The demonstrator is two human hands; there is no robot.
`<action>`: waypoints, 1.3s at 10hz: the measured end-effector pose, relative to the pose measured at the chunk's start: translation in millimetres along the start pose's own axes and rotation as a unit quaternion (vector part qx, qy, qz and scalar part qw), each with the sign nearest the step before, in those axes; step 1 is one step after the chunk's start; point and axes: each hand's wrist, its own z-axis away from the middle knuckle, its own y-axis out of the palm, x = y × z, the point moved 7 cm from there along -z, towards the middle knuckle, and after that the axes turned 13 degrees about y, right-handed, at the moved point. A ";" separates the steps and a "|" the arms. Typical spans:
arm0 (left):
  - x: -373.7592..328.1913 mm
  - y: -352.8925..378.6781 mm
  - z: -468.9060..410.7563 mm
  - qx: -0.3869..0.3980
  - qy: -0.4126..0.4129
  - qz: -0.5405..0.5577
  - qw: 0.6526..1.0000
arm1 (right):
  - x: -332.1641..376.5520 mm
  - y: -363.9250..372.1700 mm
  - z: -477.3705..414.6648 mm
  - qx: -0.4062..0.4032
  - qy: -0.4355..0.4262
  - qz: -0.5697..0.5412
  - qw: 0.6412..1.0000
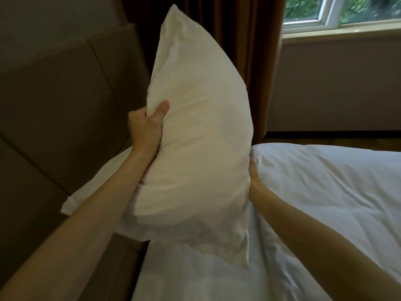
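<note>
A plump white pillow stands on end above the bed, tilted with its top corner pointing up toward the curtain. My left hand grips its left edge, thumb pressed over the front. My right hand is at the pillow's right edge; only the wrist and a sliver of the hand show, and its fingers are hidden behind the pillow. A second white pillow lies flat beneath, against the headboard.
The padded brown headboard fills the left. A white duvet covers the bed on the right. Brown curtains hang behind the pillow, with a window at the top right and a wall below it.
</note>
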 end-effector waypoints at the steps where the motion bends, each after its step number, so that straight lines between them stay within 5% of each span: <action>1: 41.0 10.2 -25.9 0.004 0.006 -0.020 1.000 | 5.5 30.6 -37.3 -0.001 0.007 -0.061 0.998; 3: 135.4 18.3 -78.3 0.042 0.028 -0.096 0.994 | -28.6 93.6 -156.3 0.082 0.030 0.024 0.996; 4: 208.2 13.0 -77.0 0.139 0.023 -0.242 0.960 | -49.3 112.3 -196.1 0.062 0.091 -0.039 0.993; 5: 309.6 -11.9 -21.8 0.309 -0.065 -0.465 0.827 | -104.6 115.8 -224.7 0.030 0.160 -0.035 0.986; 6: 351.6 -32.1 25.8 0.317 -0.085 -0.531 0.781 | -141.9 108.2 -238.7 0.009 0.160 0.029 0.987; 7: 351.0 -30.0 20.9 0.268 -0.062 -0.543 0.793 | -144.6 105.5 -250.9 -0.003 0.138 0.056 0.989; 9: 332.2 -33.1 27.7 0.307 -0.046 -0.554 0.773 | -153.5 99.1 -249.8 -0.020 0.107 0.024 0.994; 11: 293.4 -20.9 4.3 0.325 -0.109 -0.478 0.809 | -120.8 87.4 -235.1 -0.108 -0.022 -0.018 0.994; 13: 272.3 -33.3 24.0 0.386 -0.116 -0.523 0.751 | -97.2 74.3 -234.4 -0.125 -0.081 0.018 0.989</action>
